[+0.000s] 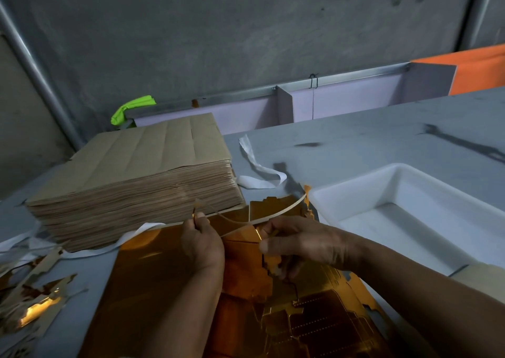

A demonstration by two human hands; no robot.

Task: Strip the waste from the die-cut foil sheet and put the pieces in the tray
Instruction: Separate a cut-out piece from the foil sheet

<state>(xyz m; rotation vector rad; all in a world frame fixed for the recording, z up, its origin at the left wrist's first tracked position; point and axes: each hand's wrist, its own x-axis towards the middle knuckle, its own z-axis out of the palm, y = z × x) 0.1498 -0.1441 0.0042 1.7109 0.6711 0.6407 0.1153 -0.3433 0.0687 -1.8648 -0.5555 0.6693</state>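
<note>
The sheet lies on the surface at 6 o'clock, with the tray at 3. Left hand fingers pinch a thin waste strip; right hand fingers grip the sheet. A sharp tug could snap the strip or tear a piece.

Dim, soft-focus wide-angle view; glare on the foil scraps, edges bowed.

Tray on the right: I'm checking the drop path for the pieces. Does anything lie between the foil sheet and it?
Nothing visible does. The foil sheet has its jagged right edge close beside the near-left corner of the tray. The left hand pinches a waste strip; the right hand holds the sheet.
</note>
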